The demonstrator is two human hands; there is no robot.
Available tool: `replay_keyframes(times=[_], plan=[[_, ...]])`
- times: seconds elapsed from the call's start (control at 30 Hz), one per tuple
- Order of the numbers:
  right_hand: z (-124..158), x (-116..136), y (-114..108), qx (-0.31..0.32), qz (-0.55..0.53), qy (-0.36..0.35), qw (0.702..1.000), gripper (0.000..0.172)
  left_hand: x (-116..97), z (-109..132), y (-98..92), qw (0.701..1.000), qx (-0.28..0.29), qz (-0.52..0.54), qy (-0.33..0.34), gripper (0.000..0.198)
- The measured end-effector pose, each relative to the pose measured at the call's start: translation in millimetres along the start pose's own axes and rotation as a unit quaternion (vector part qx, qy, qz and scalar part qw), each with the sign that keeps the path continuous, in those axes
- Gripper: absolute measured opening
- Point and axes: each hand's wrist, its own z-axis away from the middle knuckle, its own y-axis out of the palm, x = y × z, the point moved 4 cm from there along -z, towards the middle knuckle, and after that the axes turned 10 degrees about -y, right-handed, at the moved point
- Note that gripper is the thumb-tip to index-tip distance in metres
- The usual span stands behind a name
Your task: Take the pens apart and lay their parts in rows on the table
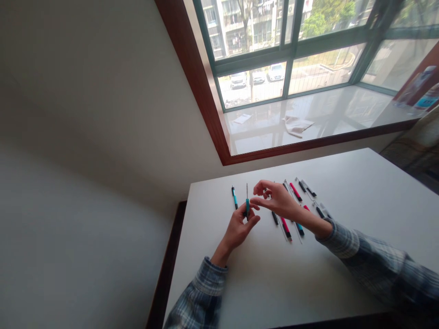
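My left hand (239, 227) holds a teal and black pen barrel (247, 206) upright, with a thin refill sticking up from its top. Just right of it, my right hand (276, 198) hovers over the table with its fingers apart and nothing visible between them. Behind my left hand lies a teal and black pen (234, 197). Under and around my right hand are several pen parts: a pink and black barrel (286, 227), another pink barrel (295, 192), a black barrel (319, 210), a teal and black piece (300, 229) and thin refills.
The white table (274, 283) meets the wall at its back and left. Beyond it, a window sill (260, 132) bears a crumpled white cloth (297, 126), a paper (242, 119) and plastic bottles (427, 98) at the far right.
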Motion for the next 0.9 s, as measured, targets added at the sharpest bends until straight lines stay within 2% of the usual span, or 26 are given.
replay_keyframes(times=[0.07,0.1,0.2,0.3,0.47,0.6,0.77,0.9], plan=[[1,9,0,-0.029,0.083,-0.057,0.995,0.018,0,-2,-0.6,1.0,-0.002,0.004,0.013,0.026],[2,13,2,-0.023,0.117,-0.089,0.989,0.014,-1,-3,-0.8,1.0,-0.005,0.004,0.019,0.026],[7,22,14,0.047,0.177,-0.17,0.968,0.005,-2,-6,-0.3,0.999,-0.012,-0.001,0.031,0.026],[11,21,24,0.095,0.212,-0.199,0.952,0.005,-3,-7,1.5,0.999,-0.01,0.007,0.035,0.026],[12,16,28,0.11,0.22,-0.185,0.952,0.005,-6,-7,2.3,0.999,-0.009,0.019,0.043,0.034],[9,19,27,0.105,0.187,-0.17,0.962,0.004,-3,-8,0.4,0.999,-0.014,-0.003,0.03,0.03],[3,24,13,0.063,0.088,-0.104,0.989,0.003,4,-7,-2.7,0.999,-0.019,0.002,0.029,0.041],[-4,21,-7,0.014,-0.036,-0.031,0.999,0.015,9,-3,-3.9,1.0,-0.011,0.003,0.01,0.034]])
